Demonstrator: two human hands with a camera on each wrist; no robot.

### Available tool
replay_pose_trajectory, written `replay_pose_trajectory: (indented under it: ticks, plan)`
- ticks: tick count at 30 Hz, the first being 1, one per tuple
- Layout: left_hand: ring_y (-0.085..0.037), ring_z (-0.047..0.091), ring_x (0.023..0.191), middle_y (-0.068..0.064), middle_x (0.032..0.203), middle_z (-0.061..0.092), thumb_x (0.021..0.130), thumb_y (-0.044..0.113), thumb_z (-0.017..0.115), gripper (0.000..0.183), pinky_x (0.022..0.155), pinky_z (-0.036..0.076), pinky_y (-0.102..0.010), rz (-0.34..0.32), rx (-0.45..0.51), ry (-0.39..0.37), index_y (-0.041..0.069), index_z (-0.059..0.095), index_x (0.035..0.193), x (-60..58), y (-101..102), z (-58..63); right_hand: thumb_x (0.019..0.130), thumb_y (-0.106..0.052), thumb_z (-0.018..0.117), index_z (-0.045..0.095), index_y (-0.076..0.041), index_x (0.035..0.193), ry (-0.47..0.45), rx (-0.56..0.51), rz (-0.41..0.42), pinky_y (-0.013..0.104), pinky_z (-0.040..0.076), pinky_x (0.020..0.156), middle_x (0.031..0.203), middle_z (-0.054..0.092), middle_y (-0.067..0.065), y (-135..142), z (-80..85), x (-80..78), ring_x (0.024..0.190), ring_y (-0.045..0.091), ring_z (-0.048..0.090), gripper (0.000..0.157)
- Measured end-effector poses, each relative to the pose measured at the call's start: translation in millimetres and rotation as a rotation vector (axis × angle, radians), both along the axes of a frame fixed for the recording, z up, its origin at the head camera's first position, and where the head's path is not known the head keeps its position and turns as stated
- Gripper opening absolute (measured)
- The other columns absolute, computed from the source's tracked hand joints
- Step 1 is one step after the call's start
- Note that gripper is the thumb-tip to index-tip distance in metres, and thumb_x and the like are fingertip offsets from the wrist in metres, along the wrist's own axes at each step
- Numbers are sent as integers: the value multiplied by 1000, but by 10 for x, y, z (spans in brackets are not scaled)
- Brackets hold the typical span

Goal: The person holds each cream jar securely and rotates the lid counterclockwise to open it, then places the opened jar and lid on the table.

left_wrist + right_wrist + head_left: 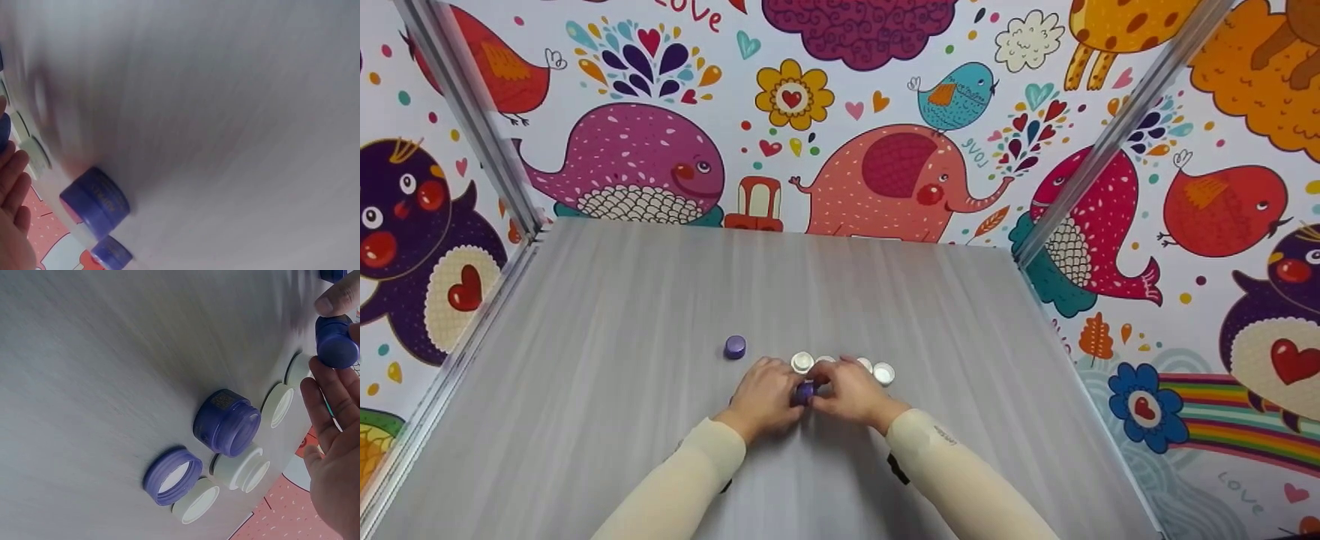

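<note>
In the head view my left hand (766, 396) and right hand (851, 391) meet over the table, both gripping a small purple jar (804, 393). Close up in the right wrist view, a thumb (337, 298) and fingertips pinch that purple jar (337, 346). Much of it is hidden by fingers, so I cannot tell whether its lid is on. The left wrist view shows only an edge of it (4, 130) beside my left fingers (14, 180). An uncapped purple jar (228, 423) stands near my right hand, with a purple ring-shaped lid (171, 476) beside it.
Beyond the hands lie white pieces: an uncapped white jar (242, 467), white lids (197, 500) and another round white piece (802, 362). Farther left is a purple jar (735, 347). The grey table (660, 292) meets cartoon-printed walls (870, 97) with metal posts (472, 120).
</note>
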State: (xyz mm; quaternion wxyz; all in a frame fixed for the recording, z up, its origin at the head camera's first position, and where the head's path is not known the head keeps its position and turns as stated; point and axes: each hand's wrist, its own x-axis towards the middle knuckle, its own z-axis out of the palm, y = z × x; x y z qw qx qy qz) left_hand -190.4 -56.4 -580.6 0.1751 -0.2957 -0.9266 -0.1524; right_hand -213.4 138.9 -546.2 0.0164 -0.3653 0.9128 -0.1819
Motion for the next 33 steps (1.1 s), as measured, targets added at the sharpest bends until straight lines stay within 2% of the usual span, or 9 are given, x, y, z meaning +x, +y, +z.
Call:
replay_pose_trajectory:
  ticks: [6,13,19,27,33]
  plan:
    - [-25,62,80,-3,86,70,69,35,80,35,80,46,-40,5,-10,-9,13,71,95,-3,3,1,86,-27,67,71,-9,104,28,8,-10,52,39,104,93,73,-2,9,-11,-2,87,12,68,25]
    - [-25,62,81,-2,86,70,70,35,80,32,80,45,-40,7,-21,-25,13,72,92,0,13,11,82,-25,72,70,-11,98,31,-9,-3,50,38,105,88,73,-4,8,-19,-3,84,10,68,21]
    - [-25,62,82,-2,87,70,70,35,80,33,81,45,-40,12,-23,-30,13,72,93,1,14,13,80,-25,72,69,-11,101,31,-17,4,51,38,105,91,73,-4,11,-20,-12,87,9,68,25]
    - [-24,62,80,-1,84,70,71,35,80,33,80,46,-40,7,15,-19,14,71,95,6,3,9,88,-28,68,70,-11,106,2,-19,-25,51,37,106,95,74,-3,21,-23,7,89,11,68,25]
    - [-25,62,81,-2,86,71,71,34,81,33,79,46,-41,7,18,-29,14,71,96,18,0,12,82,-25,71,69,-12,101,0,-24,-14,50,36,107,92,73,-4,10,-15,7,88,9,68,23]
